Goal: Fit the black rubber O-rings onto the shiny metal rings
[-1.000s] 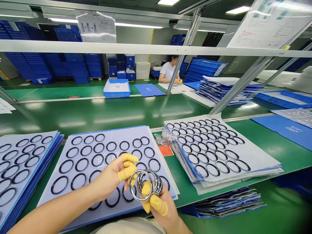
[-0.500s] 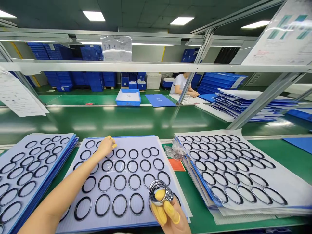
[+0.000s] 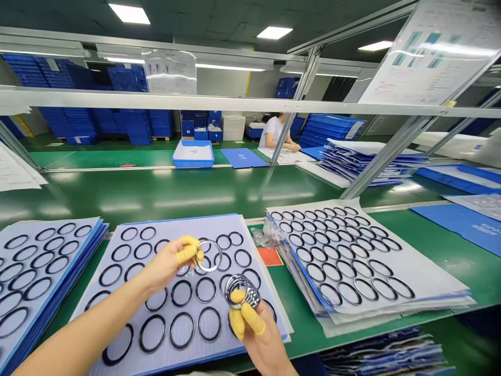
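Note:
My left hand (image 3: 174, 257), with yellow finger cots on its fingertips, pinches one thin shiny ring (image 3: 220, 257) above the middle sheet. My right hand (image 3: 260, 331), also in yellow finger cots, grips a bunch of silvery rings (image 3: 252, 297) near the sheet's front right, with fingers through them. Below both hands lies a white sheet (image 3: 188, 225) on a blue board, bearing rows of dark-rimmed rings (image 3: 182, 331). My left forearm and hand hide some of those rings.
More ring-covered sheets lie in stacks on the left (image 3: 84, 261) and right (image 3: 426, 282). Crumpled clear plastic (image 3: 270, 233) and a red card (image 3: 270, 256) sit between stacks. A metal rail (image 3: 235, 103) crosses ahead. Beyond it, a person (image 3: 274, 133) works near blue trays.
My left hand has come from the sheet's back rows toward my right hand, and a ring now shows in its fingers. The right hand still holds its bunch. The view has turned right.

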Available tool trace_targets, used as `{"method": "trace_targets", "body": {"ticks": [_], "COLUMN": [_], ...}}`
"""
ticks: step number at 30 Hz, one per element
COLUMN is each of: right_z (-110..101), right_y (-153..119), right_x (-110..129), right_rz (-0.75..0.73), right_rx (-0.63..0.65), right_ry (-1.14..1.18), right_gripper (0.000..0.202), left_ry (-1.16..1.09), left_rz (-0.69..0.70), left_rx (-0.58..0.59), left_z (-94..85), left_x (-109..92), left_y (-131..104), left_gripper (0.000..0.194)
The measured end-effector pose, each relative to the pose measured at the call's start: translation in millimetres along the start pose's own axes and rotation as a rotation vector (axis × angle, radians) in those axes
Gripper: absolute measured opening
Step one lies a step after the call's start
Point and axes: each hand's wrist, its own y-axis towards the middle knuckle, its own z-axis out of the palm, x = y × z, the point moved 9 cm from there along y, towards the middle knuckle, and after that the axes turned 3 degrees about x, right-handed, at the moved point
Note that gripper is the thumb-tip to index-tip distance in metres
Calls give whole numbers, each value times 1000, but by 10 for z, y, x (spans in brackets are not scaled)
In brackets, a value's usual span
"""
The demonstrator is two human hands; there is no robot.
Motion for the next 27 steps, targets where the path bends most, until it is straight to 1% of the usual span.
{"method": "trace_targets", "body": {"ticks": [3,5,7,10,13,18,23,25,26,27], "right_z": [40,108,189,298,360,340,353,383,398,406], "right_y": [18,-2,-32,-71,-95,-117,-119,-104,-95,-87], "right_x": [-60,-52,-15,51,79,20,24,42,46,43], "right_rz": [-18,-25,-21,-10,-22,-29,-28,-24,-18,-6], "right_rx": [65,114,152,195,237,245,253,259,260,257], "right_ry": [4,14,19,28,39,42,42,57,75,101], "right_gripper": [30,30,29,29,30,33,33,34,34,34], "left_ry": [-180,-319,-409,-431,-430,-407,-399,-353,-289,-162], "left_rz": [-45,-72,-92,-108,-114,-108,-84,-67,-55,-35], "left_rx": [89,136,165,183,206,226,244,245,247,246], "left_z": [337,483,570,632,673,690,727,740,740,726], "left_x": [-75,-93,-95,-79,-54,-16,-47,-47,-36,-19], "left_y": [-221,-298,-330,-345,-361,-386,-413,-420,-413,-394], "left_gripper": [48,47,43,41,40,38,40,42,41,38]}}
